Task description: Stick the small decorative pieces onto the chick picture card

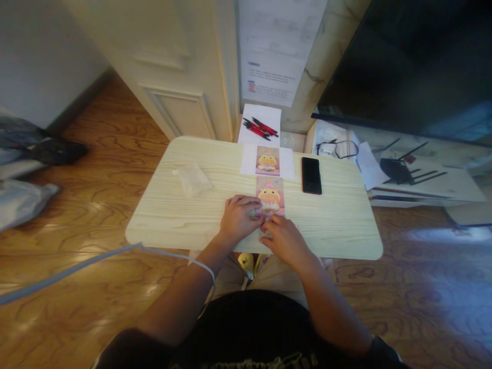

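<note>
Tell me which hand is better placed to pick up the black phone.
Right, probably. The flat black rectangular phone lies on the light wooden table right of the nearer pink cartoon card, on the side of the right hand. The left hand, on the card's left part, would have to cross over.

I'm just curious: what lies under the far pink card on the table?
A white sheet lies under the far pink card, showing at both sides, on the table. The sheet's middle is covered, so any print there is hidden.
</note>
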A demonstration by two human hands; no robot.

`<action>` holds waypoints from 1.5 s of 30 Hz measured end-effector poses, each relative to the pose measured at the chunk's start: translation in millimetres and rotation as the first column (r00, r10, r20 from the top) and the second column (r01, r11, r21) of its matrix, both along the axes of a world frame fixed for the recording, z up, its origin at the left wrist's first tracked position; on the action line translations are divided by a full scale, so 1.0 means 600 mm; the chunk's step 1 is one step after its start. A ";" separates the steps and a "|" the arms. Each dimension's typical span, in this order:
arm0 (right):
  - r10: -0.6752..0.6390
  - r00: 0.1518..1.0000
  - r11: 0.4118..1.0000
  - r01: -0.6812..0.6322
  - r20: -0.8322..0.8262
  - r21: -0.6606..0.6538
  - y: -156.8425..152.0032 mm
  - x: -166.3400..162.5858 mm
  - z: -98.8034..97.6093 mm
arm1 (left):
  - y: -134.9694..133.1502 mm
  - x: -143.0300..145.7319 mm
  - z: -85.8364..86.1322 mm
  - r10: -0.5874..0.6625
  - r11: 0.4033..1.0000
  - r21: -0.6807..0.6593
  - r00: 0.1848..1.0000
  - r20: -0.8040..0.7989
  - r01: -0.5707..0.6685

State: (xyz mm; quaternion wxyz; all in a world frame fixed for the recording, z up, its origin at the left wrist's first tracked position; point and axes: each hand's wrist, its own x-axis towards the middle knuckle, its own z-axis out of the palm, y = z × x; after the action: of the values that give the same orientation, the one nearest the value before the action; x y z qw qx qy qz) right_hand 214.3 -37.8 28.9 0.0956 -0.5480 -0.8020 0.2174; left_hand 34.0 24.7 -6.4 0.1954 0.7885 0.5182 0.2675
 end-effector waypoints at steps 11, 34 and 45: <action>-0.047 0.996 0.999 0.045 -0.072 -0.020 0.007 0.010 -0.009 | 0.000 -0.001 -0.003 -0.005 1.000 0.005 1.000 -0.006 0.005; -0.303 0.918 0.953 0.295 -0.257 -0.071 0.118 0.070 -0.009 | -0.001 0.002 0.002 0.014 1.000 0.015 1.000 -0.006 -0.014; -0.304 0.922 0.952 0.302 -0.239 -0.048 0.115 0.065 -0.016 | 0.000 0.000 -0.002 0.005 1.000 0.006 1.000 -0.021 -0.005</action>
State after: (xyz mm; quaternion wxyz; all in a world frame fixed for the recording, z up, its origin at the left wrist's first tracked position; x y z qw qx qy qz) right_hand 253.4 31.0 19.3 0.2231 -0.6351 -0.6886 0.2697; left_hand 34.1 24.8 -7.7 0.1869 0.7906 0.5213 0.2614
